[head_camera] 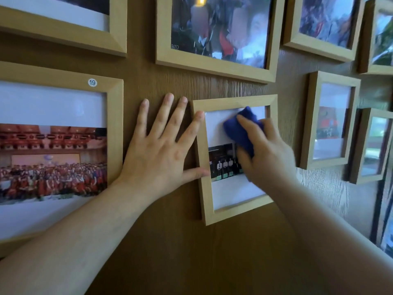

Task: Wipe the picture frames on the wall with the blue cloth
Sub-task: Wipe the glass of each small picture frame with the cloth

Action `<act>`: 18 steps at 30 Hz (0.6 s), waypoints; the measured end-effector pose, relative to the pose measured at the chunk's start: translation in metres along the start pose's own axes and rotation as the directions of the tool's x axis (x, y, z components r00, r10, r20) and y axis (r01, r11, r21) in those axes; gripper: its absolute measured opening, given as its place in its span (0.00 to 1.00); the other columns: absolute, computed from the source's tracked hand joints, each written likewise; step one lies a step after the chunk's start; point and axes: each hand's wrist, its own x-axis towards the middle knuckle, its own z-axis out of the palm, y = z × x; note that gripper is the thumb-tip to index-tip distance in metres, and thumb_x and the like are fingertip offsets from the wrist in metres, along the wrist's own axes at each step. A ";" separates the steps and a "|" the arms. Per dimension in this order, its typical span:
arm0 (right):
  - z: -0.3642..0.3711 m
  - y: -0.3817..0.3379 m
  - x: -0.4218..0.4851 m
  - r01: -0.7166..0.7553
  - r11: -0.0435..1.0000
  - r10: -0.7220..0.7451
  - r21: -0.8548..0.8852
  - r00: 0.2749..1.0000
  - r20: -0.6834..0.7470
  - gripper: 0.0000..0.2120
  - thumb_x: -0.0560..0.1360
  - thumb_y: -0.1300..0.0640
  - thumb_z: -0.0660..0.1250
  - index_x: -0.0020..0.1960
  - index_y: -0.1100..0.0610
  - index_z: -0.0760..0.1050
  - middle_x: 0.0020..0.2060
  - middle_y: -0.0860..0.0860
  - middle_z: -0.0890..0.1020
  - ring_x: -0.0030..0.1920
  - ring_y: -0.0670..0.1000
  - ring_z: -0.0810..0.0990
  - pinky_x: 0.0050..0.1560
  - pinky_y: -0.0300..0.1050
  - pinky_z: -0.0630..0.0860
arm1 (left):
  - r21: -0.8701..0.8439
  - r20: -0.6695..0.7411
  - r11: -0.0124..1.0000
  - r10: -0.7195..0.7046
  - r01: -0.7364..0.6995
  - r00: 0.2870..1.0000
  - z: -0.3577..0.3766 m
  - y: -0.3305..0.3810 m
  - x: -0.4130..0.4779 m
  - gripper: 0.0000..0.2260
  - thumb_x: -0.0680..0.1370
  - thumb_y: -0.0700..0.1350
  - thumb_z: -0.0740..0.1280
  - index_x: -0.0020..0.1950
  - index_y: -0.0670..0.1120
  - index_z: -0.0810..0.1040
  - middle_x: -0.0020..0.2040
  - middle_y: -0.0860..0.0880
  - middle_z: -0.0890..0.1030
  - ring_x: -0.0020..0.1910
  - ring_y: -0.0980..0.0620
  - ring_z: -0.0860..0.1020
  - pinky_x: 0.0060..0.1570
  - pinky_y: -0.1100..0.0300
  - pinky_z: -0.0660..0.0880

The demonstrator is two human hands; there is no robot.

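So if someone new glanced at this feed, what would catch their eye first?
Probably the blue cloth, pressed by the right hand onto the glass of the small wooden frame at centre. Next, the left hand spread flat on the wall, fingertips bracing that frame's left edge.

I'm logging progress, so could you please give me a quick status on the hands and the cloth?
Right hand pressing blue cloth on small frame glass. Left hand flat on wall, fingertips steadying frame's left edge. Nothing in the way.
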 end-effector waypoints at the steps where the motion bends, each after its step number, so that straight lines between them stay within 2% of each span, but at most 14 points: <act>1: 0.002 -0.009 -0.002 0.067 0.997 -0.068 0.028 0.997 0.027 0.25 0.72 0.52 0.63 0.68 0.56 0.66 0.54 0.59 0.73 0.35 0.54 0.73 0.29 0.43 0.70 | 0.000 -0.001 1.000 -0.002 0.002 1.000 0.000 0.000 0.000 0.47 0.69 0.76 0.53 0.79 0.49 0.47 0.79 0.39 0.53 0.78 0.38 0.47 0.73 0.34 0.44; 3: 0.004 -0.018 -0.006 0.161 0.986 -0.164 0.047 0.984 0.063 0.26 0.72 0.53 0.63 0.69 0.56 0.66 0.53 0.59 0.73 0.35 0.53 0.72 0.28 0.44 0.72 | -0.003 -0.005 1.000 -0.004 0.004 1.000 0.000 0.001 0.001 0.47 0.69 0.76 0.54 0.79 0.49 0.47 0.79 0.39 0.53 0.78 0.38 0.46 0.73 0.34 0.44; 5: 0.002 -0.011 -0.007 0.168 0.986 -0.168 0.004 0.983 0.069 0.25 0.72 0.53 0.64 0.68 0.55 0.68 0.52 0.59 0.74 0.35 0.53 0.73 0.27 0.44 0.72 | -0.003 -0.008 1.000 -0.005 0.005 1.000 0.000 0.001 0.001 0.47 0.69 0.76 0.53 0.79 0.49 0.48 0.79 0.39 0.53 0.78 0.38 0.46 0.73 0.34 0.44; 9: -0.006 0.014 -0.016 0.023 0.991 -0.018 -0.132 0.999 0.041 0.24 0.71 0.54 0.64 0.66 0.52 0.71 0.49 0.56 0.76 0.33 0.57 0.74 0.27 0.44 0.72 | -0.002 -0.009 1.000 0.002 -0.002 1.000 0.001 0.000 0.000 0.47 0.69 0.76 0.53 0.79 0.48 0.48 0.79 0.38 0.52 0.78 0.38 0.46 0.73 0.34 0.44; 12: -0.008 0.018 -0.022 -0.023 0.989 0.030 -0.148 0.998 0.049 0.24 0.71 0.54 0.63 0.67 0.53 0.70 0.48 0.56 0.75 0.31 0.57 0.73 0.28 0.42 0.70 | -0.011 -0.012 1.000 0.003 -0.003 1.000 0.001 0.000 0.000 0.47 0.69 0.76 0.54 0.79 0.48 0.49 0.79 0.38 0.52 0.78 0.38 0.46 0.73 0.33 0.44; 14: -0.005 0.008 -0.025 0.038 0.994 -0.030 -0.104 0.997 0.078 0.24 0.71 0.54 0.64 0.67 0.54 0.69 0.50 0.56 0.75 0.32 0.55 0.73 0.28 0.41 0.68 | -0.013 -0.013 1.000 0.003 -0.004 1.000 0.000 0.000 0.001 0.47 0.69 0.76 0.54 0.79 0.48 0.50 0.79 0.38 0.53 0.78 0.37 0.46 0.72 0.33 0.45; 18: -0.001 -0.012 -0.032 0.222 0.975 -0.221 0.011 0.962 0.157 0.22 0.73 0.52 0.63 0.67 0.55 0.70 0.51 0.57 0.75 0.36 0.52 0.74 0.30 0.45 0.74 | -0.004 -0.012 1.000 0.003 -0.003 1.000 0.000 0.000 0.001 0.46 0.69 0.75 0.53 0.79 0.48 0.48 0.79 0.38 0.53 0.78 0.37 0.46 0.72 0.33 0.45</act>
